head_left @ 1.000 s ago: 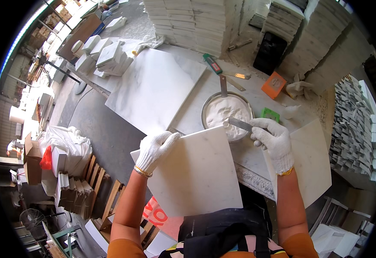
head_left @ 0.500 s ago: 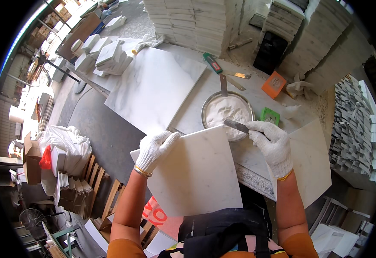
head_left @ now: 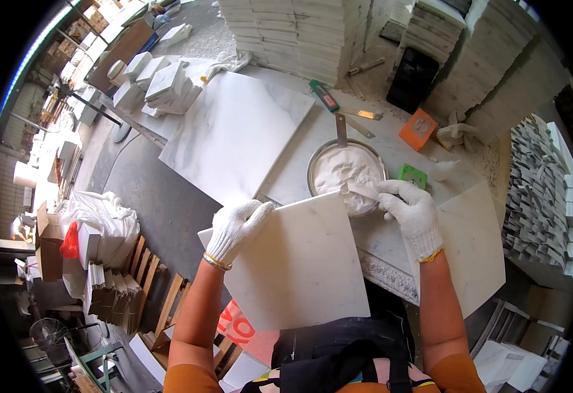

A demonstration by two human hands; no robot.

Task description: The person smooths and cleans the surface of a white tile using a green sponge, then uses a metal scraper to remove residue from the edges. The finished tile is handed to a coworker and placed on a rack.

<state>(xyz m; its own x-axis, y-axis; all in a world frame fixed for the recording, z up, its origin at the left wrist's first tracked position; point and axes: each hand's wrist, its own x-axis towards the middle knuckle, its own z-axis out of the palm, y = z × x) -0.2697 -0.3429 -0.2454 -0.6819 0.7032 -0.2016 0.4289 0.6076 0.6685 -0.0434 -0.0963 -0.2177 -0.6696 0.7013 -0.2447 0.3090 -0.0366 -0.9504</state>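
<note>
Taking the white marble tile (head_left: 293,262) in the person's lap as the landmark: the stone-topped workbench (head_left: 391,144) lies just beyond its far edge, and a bigger marble slab (head_left: 234,131) rests on that bench, beyond and to the left. The step in hand looks like loading white paste for the tile — the next move would call for lifting a scoop clear and bringing it back over the tile's face. The left hand (head_left: 234,226), gloved, is closed over the tile's far left corner, steadying it. Just past the tile's far right corner sits a round metal pan (head_left: 347,171), nearly full of thick white paste. The right hand (head_left: 411,209) pinches a small scraper (head_left: 360,190), its blade in the paste.
</note>
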